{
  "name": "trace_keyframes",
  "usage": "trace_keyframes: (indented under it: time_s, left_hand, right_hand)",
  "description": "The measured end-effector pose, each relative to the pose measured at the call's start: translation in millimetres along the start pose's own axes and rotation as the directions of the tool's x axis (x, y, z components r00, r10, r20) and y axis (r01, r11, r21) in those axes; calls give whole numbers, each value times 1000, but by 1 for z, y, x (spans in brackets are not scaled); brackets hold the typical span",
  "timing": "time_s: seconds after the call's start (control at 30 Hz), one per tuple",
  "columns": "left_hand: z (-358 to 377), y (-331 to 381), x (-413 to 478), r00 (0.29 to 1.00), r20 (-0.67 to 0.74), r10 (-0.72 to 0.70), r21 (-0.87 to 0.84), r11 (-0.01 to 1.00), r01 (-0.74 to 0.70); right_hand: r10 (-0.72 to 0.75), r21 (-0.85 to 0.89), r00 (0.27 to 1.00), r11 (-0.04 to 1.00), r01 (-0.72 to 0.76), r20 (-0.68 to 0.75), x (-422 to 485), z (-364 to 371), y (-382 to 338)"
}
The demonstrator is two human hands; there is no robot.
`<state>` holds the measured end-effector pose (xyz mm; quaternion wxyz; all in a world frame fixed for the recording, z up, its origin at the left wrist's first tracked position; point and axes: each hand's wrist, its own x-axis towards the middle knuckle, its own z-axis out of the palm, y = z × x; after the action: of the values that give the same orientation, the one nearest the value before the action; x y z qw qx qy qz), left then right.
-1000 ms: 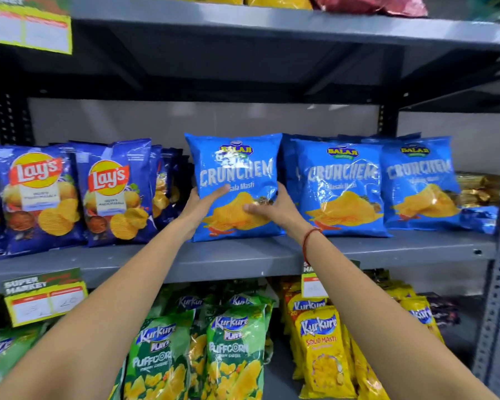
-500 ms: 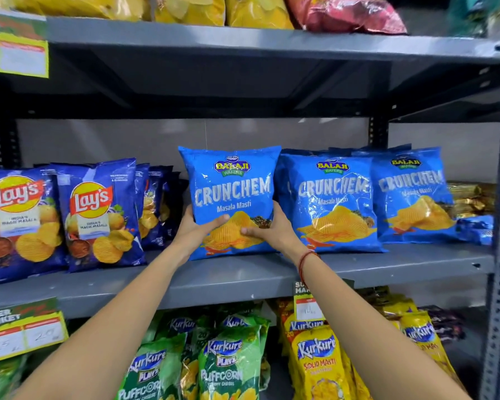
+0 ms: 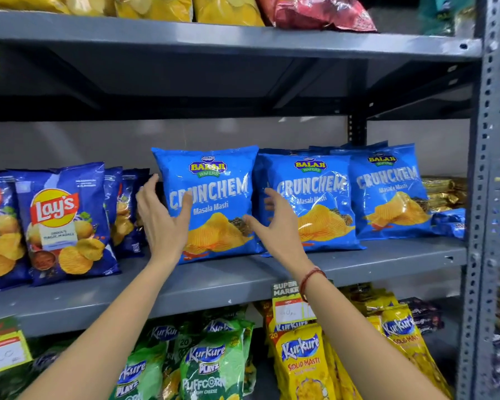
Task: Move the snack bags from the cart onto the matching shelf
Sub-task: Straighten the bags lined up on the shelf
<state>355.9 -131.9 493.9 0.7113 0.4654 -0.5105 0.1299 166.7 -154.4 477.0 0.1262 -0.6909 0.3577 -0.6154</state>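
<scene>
A light blue Balaji Crunchem bag (image 3: 214,192) stands upright on the grey middle shelf (image 3: 214,281), left of two more Crunchem bags (image 3: 315,197) (image 3: 387,192). My left hand (image 3: 162,217) hovers at the bag's left edge with fingers spread; its fingertips lie over the bag's front. My right hand (image 3: 274,220) is spread at the bag's right edge, in front of the second bag. Neither hand grips the bag. The cart is out of view.
Dark blue Lay's bags (image 3: 61,220) stand to the left on the same shelf. Gold and blue packets (image 3: 445,197) lie at the far right. Green Kurkure Puffcorn bags (image 3: 208,368) and yellow Kurkure bags (image 3: 303,365) fill the lower shelf. A perforated upright post (image 3: 479,197) borders the right.
Both hands held the Crunchem bag by its lower front before. They have let go and opened, moving apart to its sides. The bag now stands by itself on the shelf.
</scene>
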Motion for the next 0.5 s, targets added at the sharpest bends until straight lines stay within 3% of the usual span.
trace_keyframes:
  time_s: [0.07,0.13,0.23,0.37,0.43,0.5]
  left_hand:
    - [11,23,-5,983,-20,185,21,983,-185]
    - [29,47,-13,949,92,301,-25,954,-300]
    - [65,74,-32,888,320,331,-120,944,-309]
    - [114,85,-54,861,493,126,-111,990,-81]
    - [133,83,-58,826,557,-84,-57,989,139]
    - [147,78,-57,737,599,-313,17,925,380]
  right_hand:
    - [-58,-34,993,998,55,-107,1,-22,1]
    - [-70,-73,973,996,55,-219,6,-45,9]
    - [-33,-176,943,984,-27,-330,20,-76,29]
    - [121,-225,955,957,-185,-271,33,-105,51]
    - [218,-174,963,954,-244,-159,34,-111,60]
    - [287,-90,956,952,-292,-61,35,-116,66]
